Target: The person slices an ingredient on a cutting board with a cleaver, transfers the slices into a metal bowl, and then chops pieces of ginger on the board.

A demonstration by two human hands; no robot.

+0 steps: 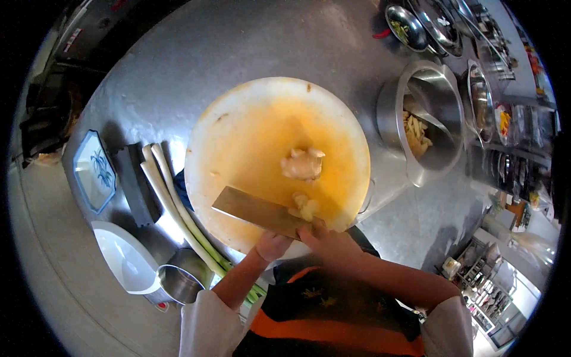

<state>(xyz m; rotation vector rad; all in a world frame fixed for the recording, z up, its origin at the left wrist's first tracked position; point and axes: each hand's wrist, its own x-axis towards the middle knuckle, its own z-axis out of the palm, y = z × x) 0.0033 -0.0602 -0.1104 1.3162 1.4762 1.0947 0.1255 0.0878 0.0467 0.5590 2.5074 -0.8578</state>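
A cleaver lies across the lower part of a round, yellow-stained cutting board, its blade reaching to the left. My right hand is closed around the cleaver's handle end. Close beside it, my left hand is at the blade's lower edge with its fingers bent; what they grip is hidden. Small pale pieces sit against the blade near my right hand. Above them on the board rests a larger pale, knobbly piece of food.
Left of the board are long leeks, a blue-rimmed dish, a white bowl and a metal pot. To the right stands a deep steel pot with pale pieces inside. Steel bowls are at the upper right.
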